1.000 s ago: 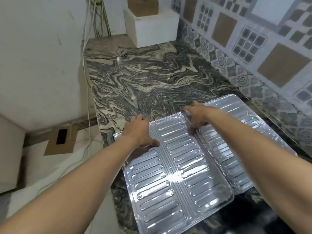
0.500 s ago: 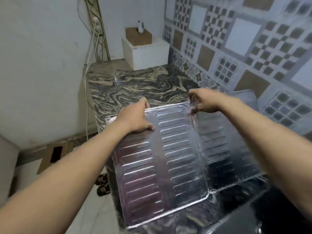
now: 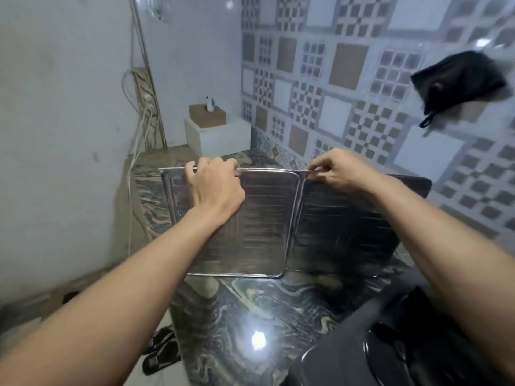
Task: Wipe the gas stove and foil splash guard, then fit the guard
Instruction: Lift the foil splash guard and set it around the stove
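Note:
The foil splash guard [image 3: 262, 232] is a ribbed silver panel set hinged in sections. It stands upright on the marble counter [image 3: 250, 307], its bottom edge resting on the stone. My left hand [image 3: 214, 188] grips the top edge of the left section. My right hand [image 3: 334, 171] pinches the top edge near the fold between sections. The right-hand section [image 3: 362, 224] angles back toward the tiled wall. The black gas stove [image 3: 395, 344] shows at the bottom right, close in front of the guard.
A white box [image 3: 220, 137] with a brown carton on it stands at the counter's far end. Cables [image 3: 139, 140] hang down the left wall. A black bag [image 3: 457, 79] hangs on the tiled wall at right. Sandals [image 3: 161, 355] lie on the floor below the counter's left edge.
The guard was lying flat on the counter; both hands have lifted its far edge and stood it upright. The view has tilted up and the stove has come into sight.

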